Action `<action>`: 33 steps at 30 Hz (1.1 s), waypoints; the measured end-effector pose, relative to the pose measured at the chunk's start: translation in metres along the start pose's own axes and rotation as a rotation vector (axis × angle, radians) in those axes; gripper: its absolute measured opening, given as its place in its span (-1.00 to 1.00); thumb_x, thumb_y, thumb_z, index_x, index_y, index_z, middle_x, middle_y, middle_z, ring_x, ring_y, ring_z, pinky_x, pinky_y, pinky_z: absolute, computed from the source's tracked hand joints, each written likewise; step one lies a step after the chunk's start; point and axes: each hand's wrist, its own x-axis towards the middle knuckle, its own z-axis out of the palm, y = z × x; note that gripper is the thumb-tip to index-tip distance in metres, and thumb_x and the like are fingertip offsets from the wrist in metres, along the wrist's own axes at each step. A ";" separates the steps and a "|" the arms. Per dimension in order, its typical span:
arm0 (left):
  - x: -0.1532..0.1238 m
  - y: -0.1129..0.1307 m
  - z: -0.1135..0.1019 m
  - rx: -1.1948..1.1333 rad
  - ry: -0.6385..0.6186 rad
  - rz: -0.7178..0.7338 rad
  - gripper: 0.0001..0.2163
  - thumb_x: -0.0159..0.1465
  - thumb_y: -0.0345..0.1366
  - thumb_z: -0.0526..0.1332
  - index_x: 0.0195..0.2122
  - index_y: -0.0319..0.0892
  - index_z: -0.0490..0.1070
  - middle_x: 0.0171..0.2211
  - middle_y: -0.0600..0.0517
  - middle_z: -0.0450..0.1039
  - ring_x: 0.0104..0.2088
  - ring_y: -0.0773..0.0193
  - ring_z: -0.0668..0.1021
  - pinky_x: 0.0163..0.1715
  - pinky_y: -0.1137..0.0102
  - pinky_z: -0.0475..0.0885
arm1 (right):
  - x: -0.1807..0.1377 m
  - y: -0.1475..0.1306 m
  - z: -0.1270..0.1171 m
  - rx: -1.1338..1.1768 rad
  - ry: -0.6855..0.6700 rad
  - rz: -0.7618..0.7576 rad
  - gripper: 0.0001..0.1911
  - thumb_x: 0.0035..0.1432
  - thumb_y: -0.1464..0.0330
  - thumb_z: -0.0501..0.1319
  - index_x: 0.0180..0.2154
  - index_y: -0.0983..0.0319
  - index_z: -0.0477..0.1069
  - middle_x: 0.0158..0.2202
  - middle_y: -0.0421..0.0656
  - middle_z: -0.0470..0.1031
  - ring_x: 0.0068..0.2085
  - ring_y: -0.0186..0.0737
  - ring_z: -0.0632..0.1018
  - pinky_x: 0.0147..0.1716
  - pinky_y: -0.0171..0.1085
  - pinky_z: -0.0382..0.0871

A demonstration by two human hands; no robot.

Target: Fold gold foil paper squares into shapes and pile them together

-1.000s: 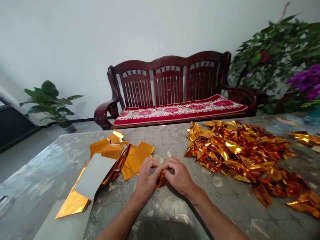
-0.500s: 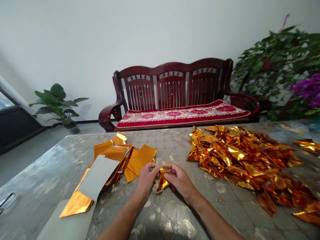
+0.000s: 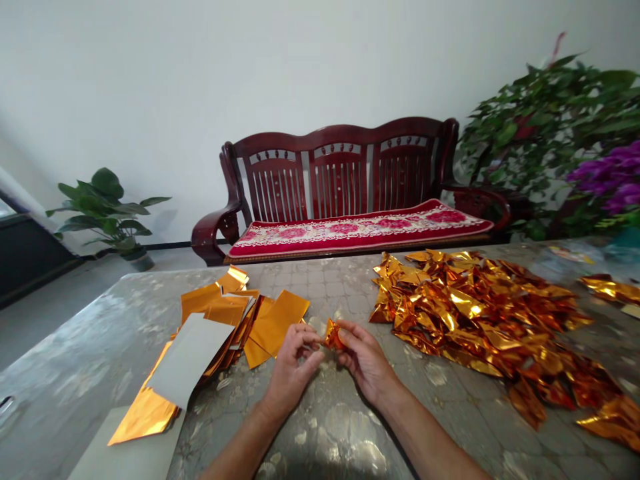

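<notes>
hands: left hand (image 3: 293,363) and right hand (image 3: 365,360) meet just above the table (image 3: 350,427) | thing: small foil piece (image 3: 332,335), lifted between the fingertips, with flat gold sheets (image 3: 240,320) to its left and the folded heap (image 3: 480,313) to its right | grip: right thumb and fingers closed on the piece; left pinch seems closed on its edge, contact partly hidden | advice: likely best to pinch close to the crease and press lightly, so the foil neither tears nor springs open

We see shiny orange-gold foil sheets (image 3: 235,317), some showing pale grey backs, and a glittering gold heap of folded pieces (image 3: 480,313) on our grey desk (image 3: 350,427) with its faint floral pattern. The far bench (image 3: 340,180) is dark red wood, its cushion red with white floral bands.
</notes>
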 end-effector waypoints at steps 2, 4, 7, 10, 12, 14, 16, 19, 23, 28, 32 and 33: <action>-0.001 -0.001 0.003 0.005 0.018 -0.002 -0.90 0.21 -0.25 0.26 -0.29 -0.14 0.48 -0.18 -0.02 0.37 -0.22 0.26 0.46 -0.29 0.43 0.41 | 0.000 0.002 0.000 -0.004 -0.003 0.003 -0.54 -0.15 0.28 0.45 -0.17 0.24 0.43 -0.48 -0.24 0.53 -0.55 -0.41 0.46 -0.63 -0.48 0.35; 0.000 -0.002 0.006 0.014 0.065 0.001 -0.92 0.21 -0.27 0.26 -0.35 -0.14 0.47 -0.23 -0.01 0.38 -0.20 0.24 0.47 -0.27 0.42 0.40 | 0.000 0.005 0.001 -0.015 -0.003 0.006 -0.55 -0.14 0.28 0.45 -0.17 0.25 0.42 -0.50 -0.25 0.51 -0.57 -0.42 0.45 -0.63 -0.48 0.36; 0.000 -0.001 0.009 0.017 0.113 -0.001 -0.92 0.21 -0.29 0.26 -0.41 -0.15 0.45 -0.28 0.01 0.39 -0.21 0.24 0.47 -0.26 0.42 0.40 | 0.000 0.008 0.001 -0.026 -0.004 0.011 -0.56 -0.11 0.28 0.44 -0.17 0.25 0.40 -0.51 -0.24 0.50 -0.58 -0.42 0.44 -0.64 -0.47 0.37; 0.000 0.000 0.011 0.015 0.135 -0.022 -0.90 0.21 -0.27 0.26 -0.42 -0.15 0.44 -0.31 0.02 0.40 -0.24 0.25 0.48 -0.27 0.42 0.40 | 0.001 0.011 0.001 -0.064 -0.018 -0.008 -0.56 -0.06 0.21 0.41 -0.16 0.23 0.38 -0.46 -0.22 0.50 -0.55 -0.36 0.48 -0.64 -0.42 0.40; 0.000 -0.001 0.012 0.021 0.167 -0.036 -0.88 0.21 -0.26 0.26 -0.43 -0.16 0.43 -0.32 0.02 0.40 -0.26 0.26 0.49 -0.27 0.42 0.40 | 0.001 0.013 0.001 -0.159 0.004 -0.084 -0.58 0.02 0.13 0.35 -0.15 0.22 0.37 -0.40 -0.19 0.50 -0.48 -0.28 0.51 -0.65 -0.37 0.40; -0.001 -0.003 0.012 0.028 0.201 -0.043 -0.87 0.20 -0.25 0.27 -0.44 -0.16 0.42 -0.32 0.02 0.41 -0.26 0.26 0.49 -0.26 0.42 0.40 | -0.001 0.014 0.000 -0.343 0.073 -0.249 -0.62 0.11 0.10 0.27 -0.13 0.21 0.38 -0.33 -0.16 0.50 -0.40 -0.23 0.53 -0.59 -0.33 0.42; -0.001 -0.005 0.012 0.032 0.220 -0.047 -0.87 0.20 -0.24 0.27 -0.44 -0.17 0.42 -0.32 0.03 0.41 -0.26 0.26 0.49 -0.25 0.42 0.40 | -0.005 0.013 -0.001 -0.581 0.140 -0.503 -0.70 0.18 0.14 0.22 -0.15 0.19 0.41 -0.27 -0.13 0.49 -0.32 -0.21 0.52 -0.43 -0.28 0.46; -0.001 -0.006 0.011 0.045 0.235 -0.061 -0.86 0.20 -0.23 0.28 -0.44 -0.16 0.43 -0.32 0.03 0.41 -0.25 0.26 0.49 -0.25 0.43 0.40 | -0.013 0.009 0.000 -0.881 0.109 -0.879 -0.86 0.23 0.27 0.19 -0.23 0.16 0.47 -0.22 -0.11 0.46 -0.20 -0.18 0.49 -0.19 -0.21 0.43; 0.000 -0.006 0.011 0.050 0.250 -0.062 -0.85 0.20 -0.24 0.28 -0.46 -0.17 0.43 -0.36 0.05 0.41 -0.29 0.27 0.48 -0.24 0.42 0.38 | -0.019 0.006 0.002 -1.097 0.018 -1.118 -0.88 0.26 0.38 0.18 -0.25 0.14 0.51 -0.28 -0.13 0.45 -0.19 -0.19 0.47 -0.18 -0.22 0.37; 0.000 -0.005 0.011 -0.005 0.197 -0.075 -0.88 0.20 -0.30 0.27 -0.47 -0.16 0.43 -0.40 0.07 0.39 -0.33 0.29 0.47 -0.28 0.42 0.38 | -0.017 0.006 0.003 -1.238 0.000 -1.152 -0.89 0.27 0.41 0.19 -0.25 0.15 0.50 -0.29 -0.14 0.47 -0.21 -0.18 0.46 -0.20 -0.23 0.34; 0.000 -0.004 0.009 -0.007 0.149 -0.042 -0.88 0.22 -0.34 0.25 -0.47 -0.16 0.45 -0.42 0.08 0.39 -0.35 0.30 0.48 -0.29 0.43 0.38 | -0.018 0.003 0.003 -1.281 -0.004 -1.156 -0.91 0.27 0.41 0.19 -0.28 0.17 0.47 -0.30 -0.13 0.47 -0.21 -0.17 0.46 -0.19 -0.22 0.32; -0.001 -0.005 0.009 0.006 0.152 -0.031 -0.90 0.21 -0.34 0.26 -0.46 -0.16 0.45 -0.41 0.07 0.40 -0.33 0.30 0.48 -0.28 0.43 0.38 | -0.019 0.003 0.003 -1.286 -0.009 -1.157 -0.91 0.27 0.41 0.18 -0.29 0.18 0.46 -0.30 -0.13 0.47 -0.21 -0.17 0.46 -0.18 -0.22 0.31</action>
